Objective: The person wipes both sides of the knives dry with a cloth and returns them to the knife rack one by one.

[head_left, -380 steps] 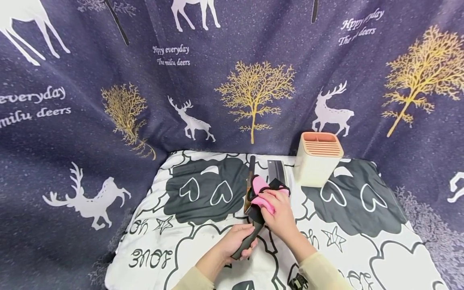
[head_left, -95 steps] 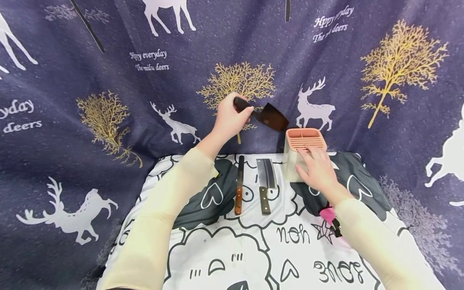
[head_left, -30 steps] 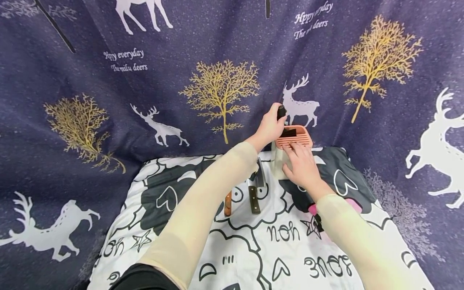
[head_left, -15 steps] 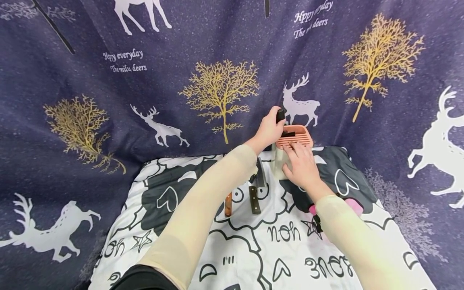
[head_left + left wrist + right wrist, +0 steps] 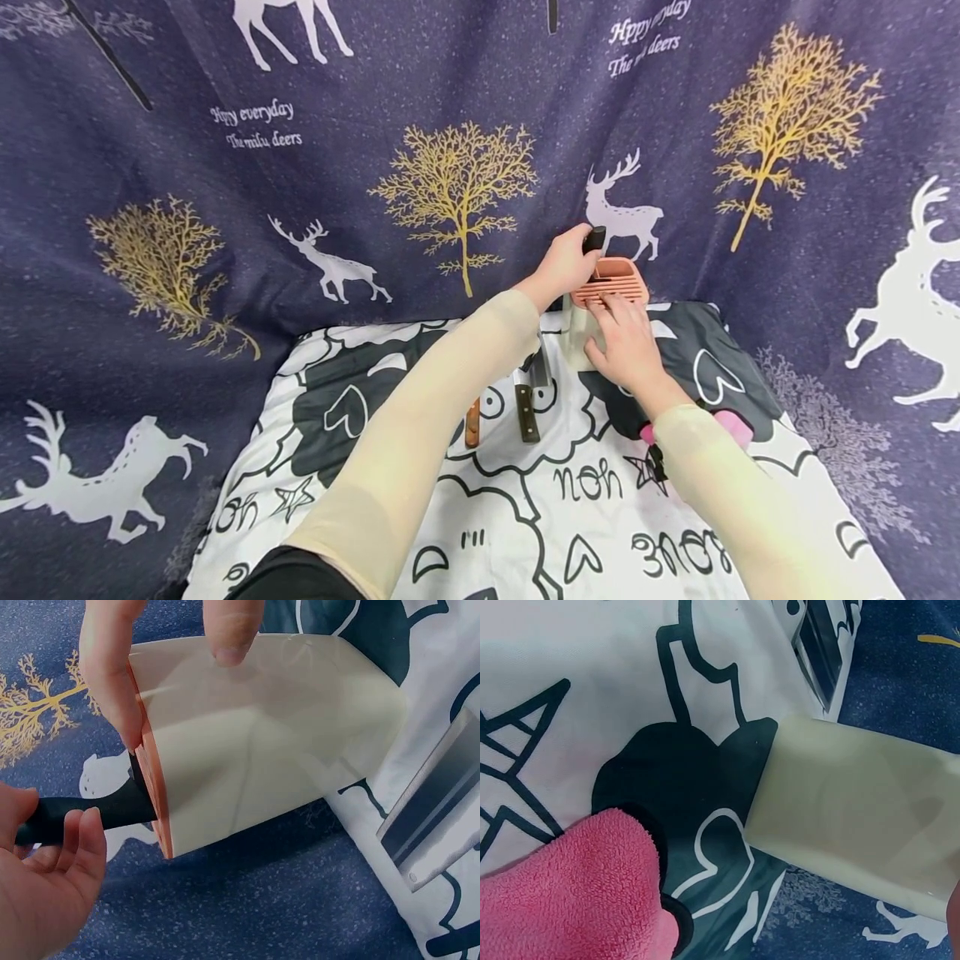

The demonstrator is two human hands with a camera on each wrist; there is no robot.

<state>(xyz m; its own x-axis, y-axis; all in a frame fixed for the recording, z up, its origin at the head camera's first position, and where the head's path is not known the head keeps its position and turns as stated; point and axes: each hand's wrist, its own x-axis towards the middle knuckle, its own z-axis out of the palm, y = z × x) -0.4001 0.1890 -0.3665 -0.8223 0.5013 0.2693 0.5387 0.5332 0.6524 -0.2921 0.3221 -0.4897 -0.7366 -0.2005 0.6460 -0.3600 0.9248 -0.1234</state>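
My left hand point(image 5: 564, 260) grips the black handle of a broad-bladed knife point(image 5: 82, 814). Its blade is down in the slotted salmon top of a cream knife block point(image 5: 262, 742), almost wholly hidden. My right hand point(image 5: 626, 346) rests with extended fingers on the block's top edge, its thumb against the front wall. Left of the block lies a cleaver point(image 5: 528, 412) with a dark brown handle. A second knife with an orange-brown wooden handle point(image 5: 472, 423) lies farther left, its blade behind my left sleeve.
A pink and black fuzzy cloth point(image 5: 577, 892) lies right of the block, partly under my right forearm in the head view. The white patterned sheet point(image 5: 525, 533) covers the surface. A dark blue deer-print curtain point(image 5: 337, 192) hangs close behind the block.
The black-handled knife went from wiping with the pink cloth, to above the block, then into its top. Over the last half second its handle shifted slightly right and the blade sank lower. Right hand stayed.
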